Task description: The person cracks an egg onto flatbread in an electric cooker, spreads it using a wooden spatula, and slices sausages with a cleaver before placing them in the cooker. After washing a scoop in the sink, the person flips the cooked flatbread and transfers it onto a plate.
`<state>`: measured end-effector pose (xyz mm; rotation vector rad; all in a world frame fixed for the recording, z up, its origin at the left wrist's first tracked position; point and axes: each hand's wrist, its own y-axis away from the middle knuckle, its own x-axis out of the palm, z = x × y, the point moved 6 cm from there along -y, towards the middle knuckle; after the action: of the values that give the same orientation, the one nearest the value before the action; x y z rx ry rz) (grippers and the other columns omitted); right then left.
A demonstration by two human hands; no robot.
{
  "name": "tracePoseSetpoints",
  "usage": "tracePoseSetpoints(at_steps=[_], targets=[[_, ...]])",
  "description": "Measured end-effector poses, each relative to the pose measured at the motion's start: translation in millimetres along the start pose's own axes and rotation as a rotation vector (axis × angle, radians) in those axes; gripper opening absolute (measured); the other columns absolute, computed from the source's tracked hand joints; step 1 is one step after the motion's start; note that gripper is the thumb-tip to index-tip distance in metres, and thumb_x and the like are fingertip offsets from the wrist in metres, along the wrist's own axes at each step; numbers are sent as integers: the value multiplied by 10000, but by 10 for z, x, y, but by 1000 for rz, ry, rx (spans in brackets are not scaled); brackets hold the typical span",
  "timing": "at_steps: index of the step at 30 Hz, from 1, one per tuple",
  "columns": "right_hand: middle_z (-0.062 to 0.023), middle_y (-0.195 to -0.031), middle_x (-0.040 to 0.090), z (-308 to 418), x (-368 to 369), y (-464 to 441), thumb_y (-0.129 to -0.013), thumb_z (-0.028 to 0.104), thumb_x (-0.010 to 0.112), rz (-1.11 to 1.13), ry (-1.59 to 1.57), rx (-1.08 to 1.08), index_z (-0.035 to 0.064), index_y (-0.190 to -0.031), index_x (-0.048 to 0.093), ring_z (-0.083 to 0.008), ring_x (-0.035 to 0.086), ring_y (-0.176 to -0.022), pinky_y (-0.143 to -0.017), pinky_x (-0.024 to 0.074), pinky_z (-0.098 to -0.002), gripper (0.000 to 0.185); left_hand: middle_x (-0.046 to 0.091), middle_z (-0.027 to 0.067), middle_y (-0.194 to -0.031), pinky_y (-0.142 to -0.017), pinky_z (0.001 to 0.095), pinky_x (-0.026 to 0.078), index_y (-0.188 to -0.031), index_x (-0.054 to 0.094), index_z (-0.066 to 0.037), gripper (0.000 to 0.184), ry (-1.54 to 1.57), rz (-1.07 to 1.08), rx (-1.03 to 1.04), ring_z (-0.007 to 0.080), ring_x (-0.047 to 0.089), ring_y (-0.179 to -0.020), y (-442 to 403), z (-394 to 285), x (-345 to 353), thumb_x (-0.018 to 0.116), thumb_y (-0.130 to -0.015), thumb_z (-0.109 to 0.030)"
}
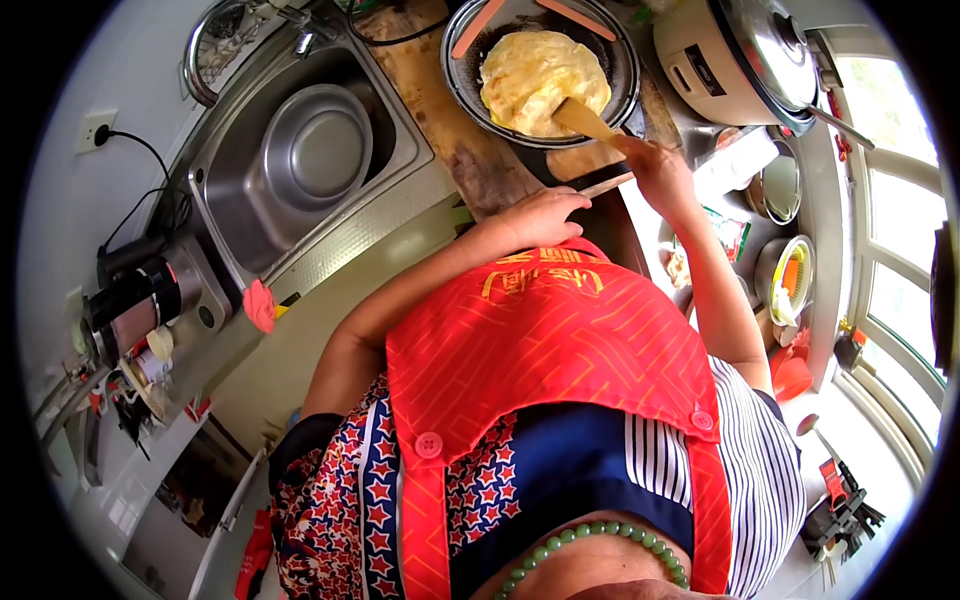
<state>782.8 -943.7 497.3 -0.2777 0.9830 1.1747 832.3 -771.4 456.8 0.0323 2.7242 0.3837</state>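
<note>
My right hand (660,178) is closed round the handle of a wooden spatula (583,120). The spatula's blade rests against the lower right part of a round, lightly browned pancake (545,78). Under the pancake is a round dark pan (460,85), where two pink sausage strips (478,27) lie near the far side. My left hand (545,215) is at the front edge of the counter, below the pan, fingers loosely stretched and nothing seen in them. A red apron (550,330) hides part of the area just below that hand.
Left of the pan, a metal basin (318,150) sits in the steel sink (230,220) beneath a curved faucet (197,70). A rice cooker (700,65) stands to the right. Further right are several bowls, including a metal bowl with a strainer (785,275).
</note>
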Motion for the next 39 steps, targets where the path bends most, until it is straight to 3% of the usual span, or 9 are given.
tracePoseSetpoints(at_steps=[8,11,15,21,28,31,34,35,39], targets=[[-140,-918,658,-187,-644,-162,-837,110,533,-2,414,95,218,-1109,662,-319,638,-875,-738,496,-439,320,619,182,-1117,-939,378,455,-1178,577,-17,431,72,62,-85,320,578,-1067,4,-6,-62,615,-784,-189],[-121,-912,667,-325,-752,-332,-837,111,505,78,553,43,219,-1079,672,-298,646,-883,-745,507,-427,313,622,151,-1040,-780,350,508,-1194,555,-9,454,56,69,-46,246,628,-850,-6,-23,-13,633,-789,-200],[-87,-922,686,-210,-727,-586,-831,113,522,170,691,59,171,-1045,693,-285,654,-884,-748,529,-404,280,624,140,-1022,-772,348,508,-1190,555,-8,452,48,63,-35,237,626,-835,6,-31,7,631,-788,-199],[-109,-899,692,-64,-654,-468,-821,113,566,367,422,104,155,-1008,719,-270,666,-835,-742,533,-377,245,627,142,-1019,-768,347,509,-1186,560,-15,444,55,31,-37,240,626,-830,31,-14,-10,631,-786,-195],[-203,-875,664,-276,-147,46,-835,151,580,101,45,125,194,-1123,675,-329,663,-802,-763,518,-407,306,632,165,-1079,-893,380,474,-1163,580,-26,420,83,35,-93,309,600,-1013,100,-92,-162,614,-784,-205],[-143,-860,692,-265,174,-103,-845,117,625,-14,-4,32,155,-1214,624,-209,657,-735,-677,497,-318,371,631,170,-1088,-899,378,474,-1168,581,-28,422,58,50,-74,312,598,-1023,58,-63,-112,613,-785,-203],[-60,-789,650,-80,191,-194,-850,106,621,176,-468,116,130,-1298,550,-128,582,-606,-574,473,-281,455,635,169,-1050,-847,376,491,-1171,572,-17,425,47,39,-31,296,621,-940,49,-119,-76,613,-797,-215],[-21,-759,589,-199,238,-114,-873,106,605,243,-681,192,95,-1350,489,-58,457,-530,-481,387,-212,491,638,168,-1031,-821,375,499,-1172,568,-11,428,44,29,-13,287,633,-897,49,-139,-96,613,-802,-221],[-34,-750,618,-345,171,150,-868,70,578,359,-774,479,84,-1320,514,-51,397,-459,-394,302,-198,457,638,172,-1058,-823,375,500,-1181,567,-16,429,26,37,-49,282,633,-899,86,-43,-95,611,-803,-215]])
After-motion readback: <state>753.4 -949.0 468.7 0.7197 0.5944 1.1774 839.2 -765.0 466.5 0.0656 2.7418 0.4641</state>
